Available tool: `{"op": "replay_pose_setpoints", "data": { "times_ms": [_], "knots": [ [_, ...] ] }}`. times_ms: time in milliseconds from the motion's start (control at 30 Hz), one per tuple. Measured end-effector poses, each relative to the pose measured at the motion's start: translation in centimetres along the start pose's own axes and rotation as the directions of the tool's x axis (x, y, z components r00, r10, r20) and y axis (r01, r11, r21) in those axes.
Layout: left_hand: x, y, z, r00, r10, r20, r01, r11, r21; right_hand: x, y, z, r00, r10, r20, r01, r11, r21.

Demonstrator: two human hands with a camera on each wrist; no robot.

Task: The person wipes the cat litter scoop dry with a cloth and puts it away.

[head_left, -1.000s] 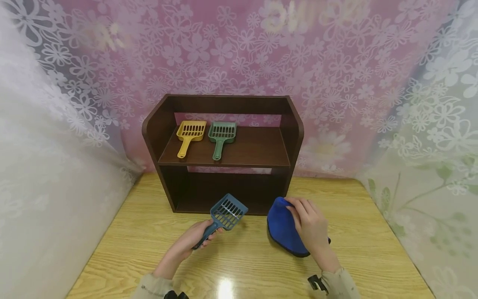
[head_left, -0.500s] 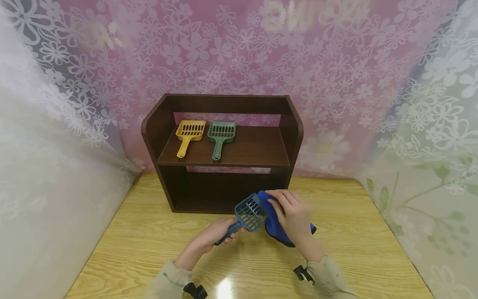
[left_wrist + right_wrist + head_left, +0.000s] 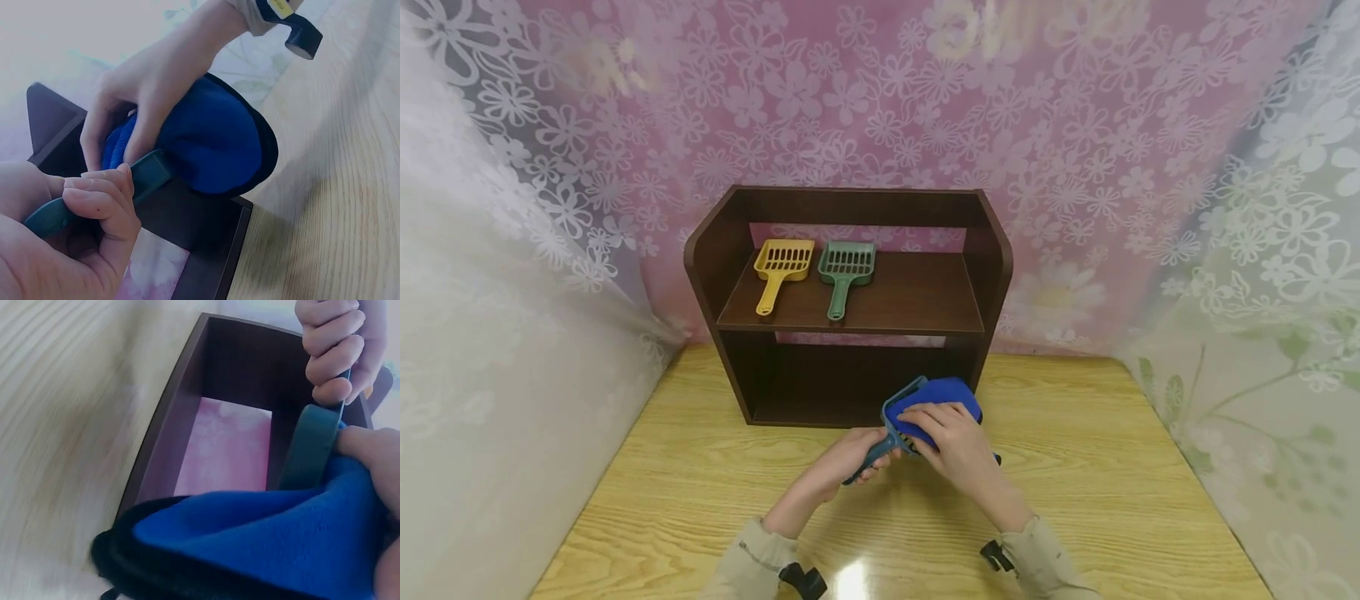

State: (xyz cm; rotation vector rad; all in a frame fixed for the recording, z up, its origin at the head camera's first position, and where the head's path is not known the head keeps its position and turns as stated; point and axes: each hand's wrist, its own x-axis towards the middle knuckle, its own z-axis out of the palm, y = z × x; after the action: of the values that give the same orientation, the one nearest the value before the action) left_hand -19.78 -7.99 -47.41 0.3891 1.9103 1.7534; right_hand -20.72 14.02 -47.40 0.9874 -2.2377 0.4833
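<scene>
My left hand (image 3: 852, 457) grips the handle of a dark blue slotted litter scoop (image 3: 880, 450), held above the table in front of the shelf. With my right hand (image 3: 957, 446) I pinch a blue cloth (image 3: 951, 393) with a black edge and press it into the scoop's pan, covering most of the slots. The left wrist view shows the fingers of my left hand (image 3: 94, 219) curled round the handle, with the cloth (image 3: 215, 144) hanging past the pan. In the right wrist view the cloth (image 3: 262, 544) drapes over the scoop's side wall (image 3: 309, 447).
A dark brown two-tier shelf (image 3: 917, 292) stands behind my hands. On its upper board lie a yellow litter scoop (image 3: 782, 267) and a green litter scoop (image 3: 846, 271). Floral curtains (image 3: 865, 108) surround the wooden table (image 3: 700, 467) at the back and sides.
My left hand has carried the blue scoop to the right. My right hand has moved left with the cloth, which has gone from beside the scoop to inside its pan.
</scene>
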Motion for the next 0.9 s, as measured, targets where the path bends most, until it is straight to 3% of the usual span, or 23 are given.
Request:
{"op": "replay_pose_setpoints", "data": {
  "times_ms": [100,367,600,900],
  "knots": [
    [-0.1,0.0,-0.1,1.0,0.005,-0.006,-0.005,1.0,-0.001,-0.3,0.3,0.1,0.999,-0.054,0.008,0.054,0.999,-0.011],
    [0.1,0.4,0.5,1.0,0.011,-0.007,-0.011,1.0,0.002,-0.2,0.2,0.6,0.987,-0.111,-0.113,0.102,0.992,-0.079],
    [0.3,0.3,1.3,0.999,0.017,0.03,-0.017,1.0,-0.02,0.2,0.2,1.0,0.989,-0.089,-0.121,0.064,0.978,-0.196],
    [0.2,0.5,1.4,0.999,0.009,0.047,-0.006,0.998,-0.062,0.6,2.3,0.5,0.986,0.002,-0.169,-0.049,0.962,-0.269]
  ]
}}
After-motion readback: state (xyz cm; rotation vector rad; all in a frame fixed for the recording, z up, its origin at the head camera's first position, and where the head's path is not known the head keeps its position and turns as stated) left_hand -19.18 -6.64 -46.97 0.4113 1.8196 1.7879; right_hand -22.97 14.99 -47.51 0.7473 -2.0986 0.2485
